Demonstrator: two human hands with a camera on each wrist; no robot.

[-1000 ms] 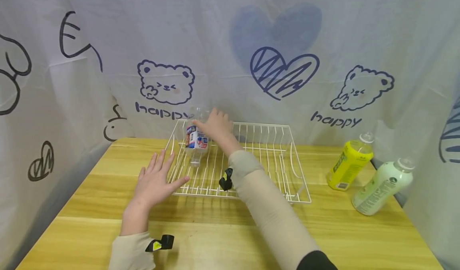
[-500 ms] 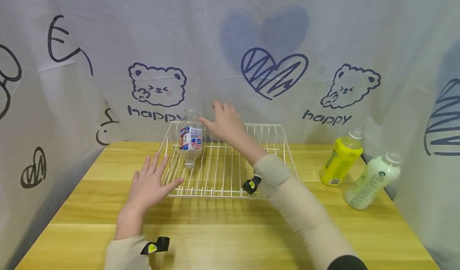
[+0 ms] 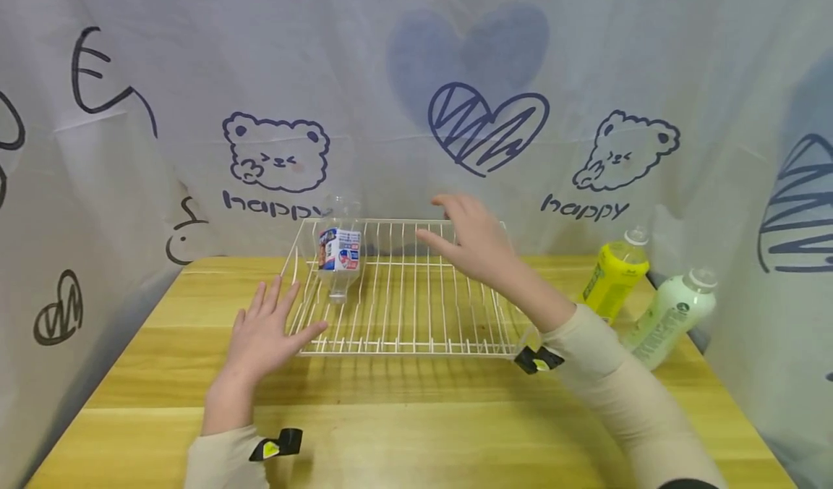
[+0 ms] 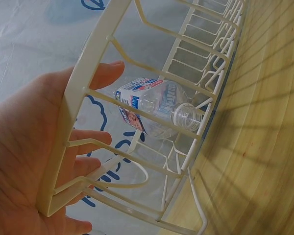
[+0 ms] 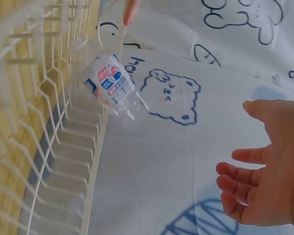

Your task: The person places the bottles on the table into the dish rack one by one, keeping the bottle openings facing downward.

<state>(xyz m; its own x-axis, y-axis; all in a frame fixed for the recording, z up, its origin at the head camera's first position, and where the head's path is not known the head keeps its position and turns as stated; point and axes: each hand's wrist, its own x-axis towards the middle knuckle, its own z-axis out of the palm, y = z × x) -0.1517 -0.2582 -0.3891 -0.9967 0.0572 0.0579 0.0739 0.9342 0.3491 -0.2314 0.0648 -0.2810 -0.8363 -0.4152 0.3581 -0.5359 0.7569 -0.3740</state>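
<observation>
A clear plastic bottle with a blue, white and red label stands neck-down in the left end of a white wire dish rack. Its open neck points at the rack's bottom wires in the left wrist view. My left hand lies with fingers spread at the rack's front left corner, the palm against its rim. Above the right part of the rack, my right hand is held in the air, fingers loosely extended, with nothing in it. The right wrist view shows that hand apart from the bottle.
Right of the rack stand a yellow-labelled bottle and a pale green bottle, partly behind my right forearm. The wooden table ends at a white cloth printed with hearts and bears.
My right hand has let go of the clear bottle and moved right, away from it. The bottle stays in the rack, and my left hand keeps its place at the corner.
</observation>
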